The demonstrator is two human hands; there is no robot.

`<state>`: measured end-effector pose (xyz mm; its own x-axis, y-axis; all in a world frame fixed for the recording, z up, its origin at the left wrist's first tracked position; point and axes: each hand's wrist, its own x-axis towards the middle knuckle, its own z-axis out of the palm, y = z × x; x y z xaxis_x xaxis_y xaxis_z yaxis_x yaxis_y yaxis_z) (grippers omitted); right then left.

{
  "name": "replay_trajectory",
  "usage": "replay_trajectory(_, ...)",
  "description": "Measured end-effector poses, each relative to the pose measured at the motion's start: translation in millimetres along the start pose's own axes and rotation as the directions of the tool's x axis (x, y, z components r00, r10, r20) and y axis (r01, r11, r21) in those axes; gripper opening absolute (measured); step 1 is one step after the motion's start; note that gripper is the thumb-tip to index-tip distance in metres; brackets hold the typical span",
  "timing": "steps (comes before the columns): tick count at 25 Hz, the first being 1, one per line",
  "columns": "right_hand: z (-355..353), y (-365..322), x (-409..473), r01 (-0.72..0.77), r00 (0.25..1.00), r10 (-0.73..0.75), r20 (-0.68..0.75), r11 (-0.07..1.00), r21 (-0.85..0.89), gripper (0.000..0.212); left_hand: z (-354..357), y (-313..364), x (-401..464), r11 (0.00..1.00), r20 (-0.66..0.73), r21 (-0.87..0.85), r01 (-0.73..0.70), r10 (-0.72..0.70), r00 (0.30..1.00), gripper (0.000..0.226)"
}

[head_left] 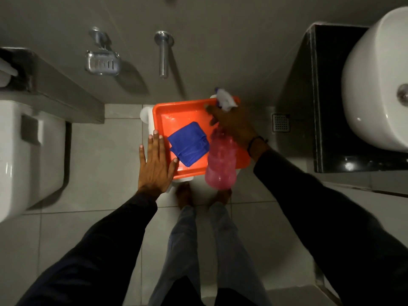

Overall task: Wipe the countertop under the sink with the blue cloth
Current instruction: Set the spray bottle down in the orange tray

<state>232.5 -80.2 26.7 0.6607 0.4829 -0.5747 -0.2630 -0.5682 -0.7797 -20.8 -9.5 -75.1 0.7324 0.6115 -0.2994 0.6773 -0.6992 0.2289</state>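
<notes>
A person's right hand (234,124) grips the neck of a pink spray bottle (220,162), fingers wrapped just below its white trigger head (225,99), the bottle hanging over the near right part of an orange tray (163,115). The left hand (154,164) is spread flat and open, holding nothing — palm down at the tray's left rim, thumb tip touching the rim's near-left corner. Between the two hands, inside the tray, lies the folded blue cloth (188,143), untouched by either hand and just beside the bottle's body.

The tray rests on a white stand (146,117), of which only edges show at the left and near sides. Both arms wear dark sleeves; a dark band circles the right wrist (254,143). Below the tray, bare feet (184,195) and light trousers stand on pale floor tiles.

To the right — well apart from the cloth — a black countertop (331,107) carries a white basin (375,85), its drain visible near the frame's edge. A square floor drain (280,123) sits by the counter's base. On the grey wall ahead hang a chrome soap dish (102,62) and a chrome spout (163,54). A white toilet cistern (28,151) fills the left side.
</notes>
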Motion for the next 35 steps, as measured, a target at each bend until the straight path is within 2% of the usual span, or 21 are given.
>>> replay_trajectory(1, 6, 11, -11, -0.069, 0.993, 0.073, 0.096, 0.997, -0.044, 0.055, 1, -1, 0, 1.0, -0.001, -0.002, -0.005, 0.005, 1.0, 0.08)
replay_trajectory(3, 17, 36, -33, -0.168, 0.957, 0.209, 0.199, 0.964, -0.204, 0.065, 3, -3, 1, 1.0, 0.003, 0.007, -0.007, 0.007, 1.0, 0.08)
replay_trajectory(5, 28, 56, -46, -0.15, 0.924, 0.286, 0.252, 0.881, -0.448, 0.074, 5, -4, 1, 1.0, -0.002, -0.009, -0.005, 0.005, 1.0, 0.08)
replay_trajectory(7, 37, 67, -51, -0.1, 0.91, 0.314, 0.271, 0.8, -0.591, 0.069, 7, -5, 1, 1.0, -0.008, -0.014, -0.008, 0.008, 1.0, 0.08)
replay_trajectory(9, 42, 72, -53, -0.133, 0.938, 0.297, 0.178, 0.783, -0.607, 0.056, 8, -5, 0, 1.0, -0.011, -0.013, -0.013, 0.012, 1.0, 0.08)
replay_trajectory(12, 45, 72, -55, -0.282, 0.935, 0.351, 0.056, 0.828, -0.485, 0.047, 8, -5, 1, 1.0, -0.008, -0.016, -0.01, 0.01, 1.0, 0.08)
replay_trajectory(17, 44, 66, -53, -0.25, 0.93, 0.345, 0.125, 0.846, -0.472, 0.051, 8, -7, 2, 1.0, -0.004, -0.017, -0.019, 0.019, 1.0, 0.081)
replay_trajectory(19, 31, 55, -44, -0.217, 0.947, 0.292, 0.135, 0.891, -0.399, 0.054, 8, -7, 2, 1.0, 0.002, -0.013, -0.017, 0.017, 1.0, 0.082)
replay_trajectory(20, 22, 46, -39, -0.197, 0.967, 0.24, 0.09, 0.92, -0.338, 0.046, 8, -6, 2, 1.0, 0.001, -0.013, -0.013, 0.013, 1.0, 0.082)
replay_trajectory(22, 5, 26, -26, -0.121, 0.991, 0.103, -0.091, 0.965, -0.233, 0.027, 6, -6, 3, 1.0, 0.013, -0.003, -0.005, 0.005, 1.0, 0.082)
replay_trajectory(23, -2, 17, -20, -0.07, 0.982, 0.027, -0.187, 0.971, -0.229, 0.027, 5, -6, 3, 1.0, 0.021, 0.01, -0.001, 0.001, 1.0, 0.082)
replay_trajectory(25, -13, 7, -14, 0.031, 0.943, -0.121, -0.311, 0.96, -0.28, 0.026, 5, -4, 3, 0.999, 0.023, 0.033, 0.008, -0.009, 1.0, 0.082)
replay_trajectory(29, -20, 19, -16, 0.238, 0.855, -0.373, -0.36, 0.899, -0.368, 0.015, 7, -4, 3, 0.999, 0.029, 0.054, 0.006, -0.008, 1.0, 0.083)
replay_trajectory(32, -17, 29, -10, 0.322, 0.757, -0.458, -0.465, 0.882, -0.345, 0.022, 6, -5, 4, 0.998, 0.033, 0.069, -0.007, 0.005, 0.999, 0.084)
replay_trajectory(35, -10, 46, -16, 0.388, 0.761, -0.501, -0.412, 0.861, -0.33, 0.02, 5, -4, 5, 0.997, 0.048, 0.072, -0.003, -0.001, 0.999, 0.086)
